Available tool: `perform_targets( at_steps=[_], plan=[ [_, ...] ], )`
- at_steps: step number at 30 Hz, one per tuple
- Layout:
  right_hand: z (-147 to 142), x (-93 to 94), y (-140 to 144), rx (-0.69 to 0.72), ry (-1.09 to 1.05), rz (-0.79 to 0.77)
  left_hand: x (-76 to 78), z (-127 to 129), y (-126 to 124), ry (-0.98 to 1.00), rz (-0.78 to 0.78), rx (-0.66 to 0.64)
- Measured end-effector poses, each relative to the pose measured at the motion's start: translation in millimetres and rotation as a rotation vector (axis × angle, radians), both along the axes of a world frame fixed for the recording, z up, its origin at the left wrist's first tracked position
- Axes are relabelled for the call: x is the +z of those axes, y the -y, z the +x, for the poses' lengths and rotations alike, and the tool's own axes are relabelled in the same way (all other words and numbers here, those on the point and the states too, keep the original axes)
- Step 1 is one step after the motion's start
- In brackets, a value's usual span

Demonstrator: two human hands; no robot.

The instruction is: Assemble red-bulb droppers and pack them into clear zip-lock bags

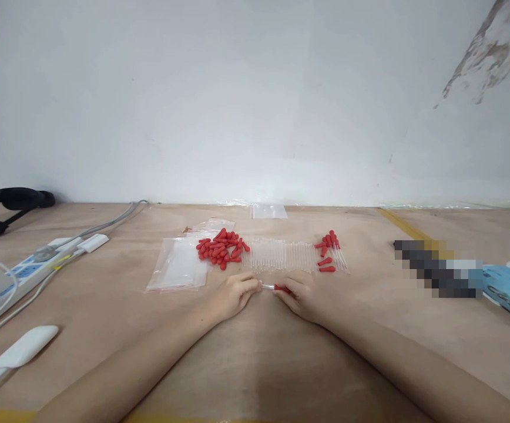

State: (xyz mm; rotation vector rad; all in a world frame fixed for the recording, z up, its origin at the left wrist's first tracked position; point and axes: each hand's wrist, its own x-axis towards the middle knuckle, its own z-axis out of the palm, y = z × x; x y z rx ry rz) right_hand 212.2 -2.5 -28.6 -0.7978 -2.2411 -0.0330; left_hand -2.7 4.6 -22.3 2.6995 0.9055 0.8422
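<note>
1 clear tube [268, 286], spanning betw. L fingers [251, 285] and R fingers [294, 286]: L clamping tube end, R clamping red bulb [281, 288], prob. keeping both aligned. Loose bulbs [220, 249], tube row [279, 256]: lying just beyond fingers, prob. for easy reach. Plastic bags [178, 264]: resting flat, beyond-left of L fingers; no contents showing.

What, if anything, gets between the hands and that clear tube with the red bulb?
Nothing visible does. The left hand holds the tube; the right hand holds the red bulb at its other end. The row of tubes lies beyond them.
</note>
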Motion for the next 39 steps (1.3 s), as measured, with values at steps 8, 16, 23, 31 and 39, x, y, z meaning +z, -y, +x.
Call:
perform_targets(
  at_steps=[8, 16, 23, 31, 39],
  plan=[
    [5.1, 13.5, -7.3, 0.021, -0.027, -0.158, 6.0, 2.6, 0.5, 0.11, 0.04, 0.1],
    [6.4, 8.2, -4.2, 0.049, 0.034, -0.223, 0.6, -1.5, -0.4, 0.033, 0.005, 0.087],
    [0.8, 7.9, -2.4, 0.044, -0.006, -0.238, 1.8, 3.3, 4.2, 0.09, -0.01, 0.104],
    [-1.6, 11.8, -1.5, 0.057, 0.007, -0.208, 4.3, 6.5, 6.3, 0.091, -0.042, 0.101],
    [0.5, 12.2, -8.2, 0.113, -0.219, -0.408, 9.3, 9.8, 5.5, 0.113, -0.016, 0.121]
  ],
)
